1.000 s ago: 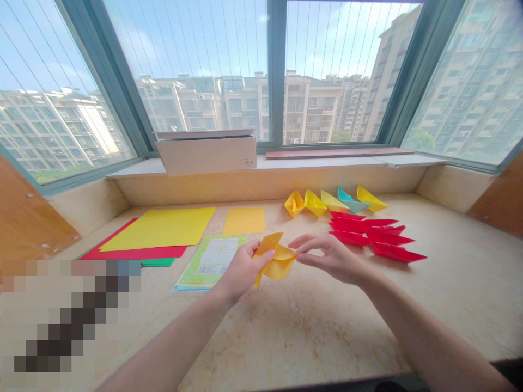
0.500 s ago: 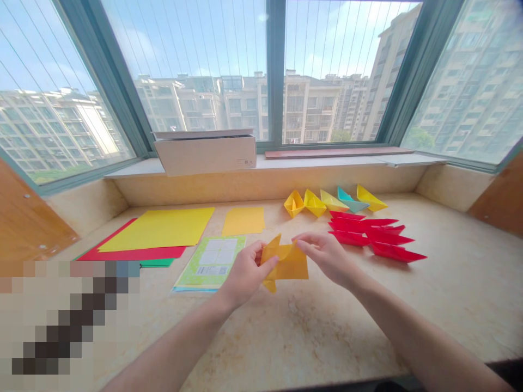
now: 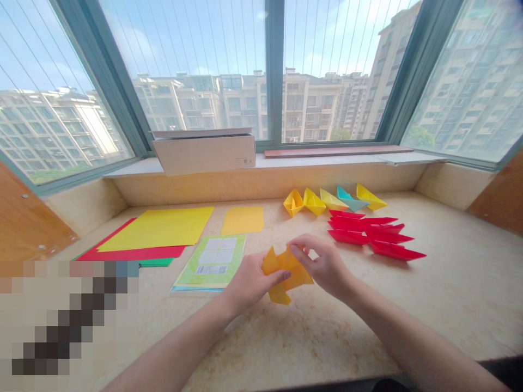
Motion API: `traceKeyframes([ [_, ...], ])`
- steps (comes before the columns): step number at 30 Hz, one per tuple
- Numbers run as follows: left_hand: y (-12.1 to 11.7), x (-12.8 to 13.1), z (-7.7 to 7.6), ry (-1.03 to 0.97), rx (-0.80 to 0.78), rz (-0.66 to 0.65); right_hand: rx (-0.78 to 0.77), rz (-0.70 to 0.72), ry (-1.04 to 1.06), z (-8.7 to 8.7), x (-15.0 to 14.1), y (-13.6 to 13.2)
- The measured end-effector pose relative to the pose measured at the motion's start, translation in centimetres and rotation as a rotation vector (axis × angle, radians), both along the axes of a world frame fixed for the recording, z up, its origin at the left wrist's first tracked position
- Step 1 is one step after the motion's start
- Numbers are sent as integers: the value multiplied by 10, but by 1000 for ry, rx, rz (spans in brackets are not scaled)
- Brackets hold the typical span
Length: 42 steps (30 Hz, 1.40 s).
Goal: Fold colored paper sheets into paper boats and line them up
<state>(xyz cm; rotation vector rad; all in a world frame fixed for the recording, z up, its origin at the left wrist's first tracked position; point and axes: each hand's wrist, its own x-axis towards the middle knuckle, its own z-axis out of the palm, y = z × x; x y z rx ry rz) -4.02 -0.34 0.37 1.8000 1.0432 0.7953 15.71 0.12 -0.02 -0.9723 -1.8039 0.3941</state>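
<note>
Between my hands is a partly folded sheet of orange-yellow paper, with pointed flaps sticking out at its left and lower sides. My left hand grips the left part, thumb lying across the front; the fingers behind the paper are hidden. With thumb and fingertips, my right hand pinches the upper edge. Beyond my right hand lie several red paper boats, packed close together. Behind them a row of folded boats includes a yellow boat and a blue boat.
Left of my hands lies a green-patterned paper packet in a clear sleeve. Small orange-yellow sheets and large yellow sheets over red and green ones lie behind it. A white box stands on the window ledge.
The folded paper has turned and tilted, its lower flap now pointing further down and right. My right hand has shifted slightly left and down along the upper edge.
</note>
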Motion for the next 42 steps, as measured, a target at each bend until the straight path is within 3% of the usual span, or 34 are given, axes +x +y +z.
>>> traceKeyframes([
  [8,-1,0,1,21,96,114,40,9,47,2,-6,-7],
  [17,2,-2,4,60,134,202,-212,-7,83,2,-6,-6],
  [27,1,-3,8,40,47,114,-57,130,-103,5,10,3],
  [34,6,-4,7,23,26,5,89,114,-335,9,19,6],
  [42,4,-6,7,101,20,-76,106,251,-435,12,22,3],
])
